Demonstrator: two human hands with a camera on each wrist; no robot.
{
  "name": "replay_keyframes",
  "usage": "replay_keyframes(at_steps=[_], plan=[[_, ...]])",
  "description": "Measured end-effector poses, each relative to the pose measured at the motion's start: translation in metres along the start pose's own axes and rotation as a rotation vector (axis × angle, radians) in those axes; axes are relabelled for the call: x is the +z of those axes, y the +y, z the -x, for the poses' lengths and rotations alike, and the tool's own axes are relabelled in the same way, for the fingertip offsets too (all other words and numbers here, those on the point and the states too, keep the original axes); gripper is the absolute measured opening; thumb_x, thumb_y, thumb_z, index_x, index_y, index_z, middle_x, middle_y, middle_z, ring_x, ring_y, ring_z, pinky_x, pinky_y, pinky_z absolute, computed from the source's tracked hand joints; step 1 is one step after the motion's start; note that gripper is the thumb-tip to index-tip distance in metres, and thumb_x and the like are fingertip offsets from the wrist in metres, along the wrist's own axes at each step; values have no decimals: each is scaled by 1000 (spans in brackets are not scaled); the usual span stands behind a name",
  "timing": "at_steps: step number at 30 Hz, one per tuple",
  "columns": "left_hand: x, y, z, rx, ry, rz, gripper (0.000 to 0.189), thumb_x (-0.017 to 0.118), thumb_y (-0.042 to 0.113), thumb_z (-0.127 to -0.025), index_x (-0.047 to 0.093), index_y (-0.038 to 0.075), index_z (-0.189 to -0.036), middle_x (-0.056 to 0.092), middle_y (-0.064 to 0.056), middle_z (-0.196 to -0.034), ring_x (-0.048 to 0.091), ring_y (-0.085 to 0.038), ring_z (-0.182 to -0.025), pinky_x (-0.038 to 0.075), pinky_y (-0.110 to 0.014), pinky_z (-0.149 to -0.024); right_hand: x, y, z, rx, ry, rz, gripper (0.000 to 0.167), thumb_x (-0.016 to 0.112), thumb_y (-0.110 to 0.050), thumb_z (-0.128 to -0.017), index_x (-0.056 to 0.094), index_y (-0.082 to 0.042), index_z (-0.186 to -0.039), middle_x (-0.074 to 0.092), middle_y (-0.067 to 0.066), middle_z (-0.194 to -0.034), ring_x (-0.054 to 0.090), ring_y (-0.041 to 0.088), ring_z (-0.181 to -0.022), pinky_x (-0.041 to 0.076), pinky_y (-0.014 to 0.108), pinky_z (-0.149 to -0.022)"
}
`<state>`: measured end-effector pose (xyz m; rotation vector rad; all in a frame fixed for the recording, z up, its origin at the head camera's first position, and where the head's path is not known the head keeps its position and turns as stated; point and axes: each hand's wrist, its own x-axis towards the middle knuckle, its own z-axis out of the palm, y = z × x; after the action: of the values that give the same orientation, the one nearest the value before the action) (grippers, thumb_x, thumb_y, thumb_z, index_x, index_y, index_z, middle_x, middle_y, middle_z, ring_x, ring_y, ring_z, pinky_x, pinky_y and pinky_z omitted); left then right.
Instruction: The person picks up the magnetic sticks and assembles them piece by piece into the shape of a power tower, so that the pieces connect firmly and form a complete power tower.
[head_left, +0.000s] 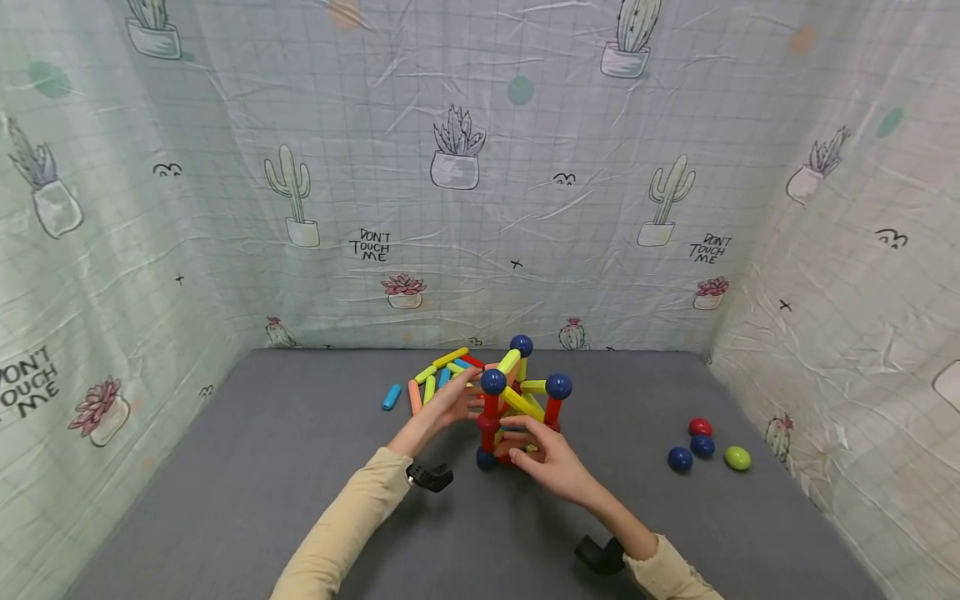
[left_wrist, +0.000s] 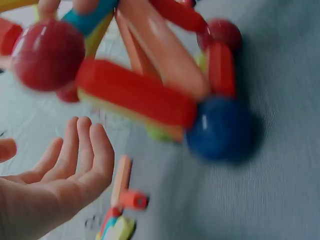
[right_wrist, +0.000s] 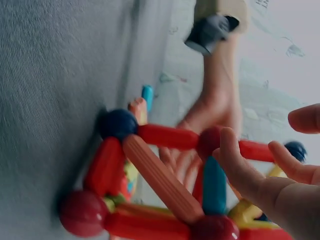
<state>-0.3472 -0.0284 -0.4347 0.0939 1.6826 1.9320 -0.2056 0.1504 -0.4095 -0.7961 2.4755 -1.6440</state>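
A frame of coloured rods and balls (head_left: 488,422) stands on the grey table, with blue balls at its top corners. In the left wrist view a red rod (left_wrist: 137,92) joins a red ball to a blue ball (left_wrist: 221,129). My left hand (head_left: 453,403) is at the frame's left side; its loosely bent fingers (left_wrist: 71,150) hold nothing and appear apart from the rods. At the near right side is my right hand (head_left: 551,462), fingers spread. In the right wrist view one fingertip overlaps a red ball (right_wrist: 209,142); whether it touches, I cannot tell.
Loose rods (head_left: 430,388) in several colours lie behind and left of the frame, with a blue rod (head_left: 392,397) farther left. To the right are a red ball (head_left: 701,427), two blue balls (head_left: 679,459) and a green ball (head_left: 737,457). A patterned curtain (head_left: 480,225) encloses the table.
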Motion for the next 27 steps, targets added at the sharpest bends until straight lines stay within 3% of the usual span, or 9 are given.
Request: replay_keyframes(at_steps=[2,4,8,12,14,16,20,24,27], plan=[[-12,0,4,11,35,-65,48,33,34,-94,37,7,-133,38,-23,-136,49,-37,-112,42,-46,-90,-7,-3,3,-17,29,26,35,50,-8,-90,45,0,-124,51,21,-123,55,38,-104,50,25,-79],[-26,1,8,29,103,-136,45,34,30,-94,39,3,-130,40,-24,-134,46,-37,-117,41,-48,-93,-16,-7,7,-55,72,36,32,49,-8,-90,47,0,-121,53,21,-119,56,35,-101,51,27,-77],[-57,2,13,118,269,-327,39,42,21,-93,45,-2,-124,51,-25,-123,54,-37,-108,47,-44,-84,-35,-15,12,-173,197,28,26,49,-6,-90,52,1,-115,57,21,-109,58,26,-95,52,29,-74],[-88,-2,17,272,429,-665,29,54,11,-86,55,-6,-110,62,-24,-99,61,-34,-84,50,-34,-62,-53,-19,12,-255,384,24,22,50,-1,-88,55,3,-110,61,13,-100,60,14,-84,50,25,-61],[-101,-5,19,334,494,-869,25,58,9,-82,58,-5,-103,63,-21,-89,61,-30,-73,47,-30,-56,-59,-20,10,-249,474,22,22,51,0,-87,56,4,-108,62,4,-98,60,10,-80,48,24,-57],[-111,-9,21,357,541,-1044,24,62,11,-81,59,-4,-99,62,-18,-84,59,-26,-69,45,-30,-54,-63,-19,8,-212,535,18,22,52,0,-87,56,2,-109,60,-5,-99,58,6,-81,48,23,-57],[-124,-17,25,316,573,-1281,23,63,14,-81,59,-1,-98,57,-17,-85,55,-25,-69,44,-35,-54,-68,-15,3,-112,527,38,28,53,-6,-88,53,-2,-115,55,-12,-107,55,2,-88,50,24,-64],[-129,-23,24,277,559,-1364,14,60,9,-83,59,3,-95,56,-16,-84,53,-25,-67,42,-35,-52,-67,-11,-1,-90,457,66,33,53,-11,-89,50,-2,-120,55,4,-116,54,3,-91,51,24,-68],[-131,-24,23,281,557,-1371,12,58,4,-83,58,4,-95,56,-17,-82,52,-26,-65,41,-35,-52,-65,-9,-4,-85,440,74,34,53,-13,-89,50,-4,-121,53,14,-118,53,5,-91,51,23,-68]])
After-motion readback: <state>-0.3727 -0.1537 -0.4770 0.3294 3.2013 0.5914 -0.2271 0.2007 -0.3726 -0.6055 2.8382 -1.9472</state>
